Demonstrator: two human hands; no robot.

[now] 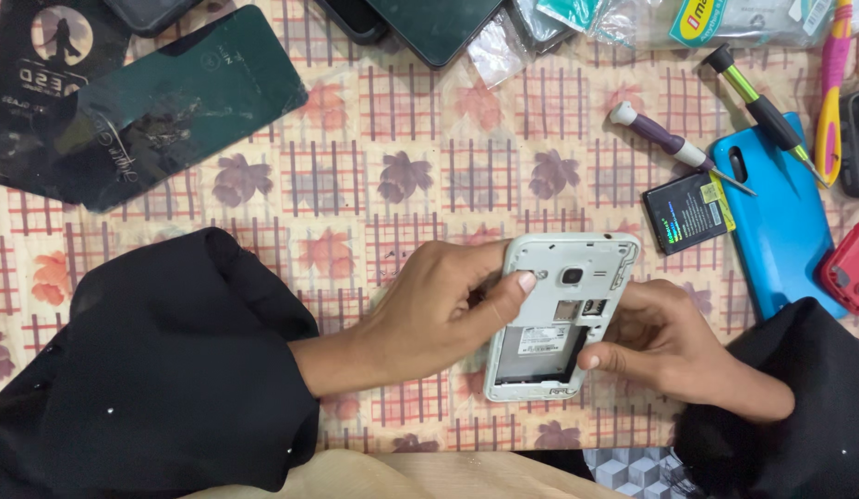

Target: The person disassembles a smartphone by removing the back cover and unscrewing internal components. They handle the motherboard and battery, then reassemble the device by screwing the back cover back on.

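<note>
Both my hands hold a white phone with its back cover off, rear side up, over a table. The camera lens and the bare battery bay show. My left hand grips the phone's left edge, its thumb pressed near the top by the lens. My right hand holds the right edge, thumb on the lower right rim beside the battery bay. A black battery lies on the table just above and right of the phone.
A floral checked cloth covers the table. A blue phone case, a purple screwdriver and a green-black screwdriver lie at right. Dark phone backs lie at upper left, with plastic bags and phones along the top. A red phone sits at the right edge.
</note>
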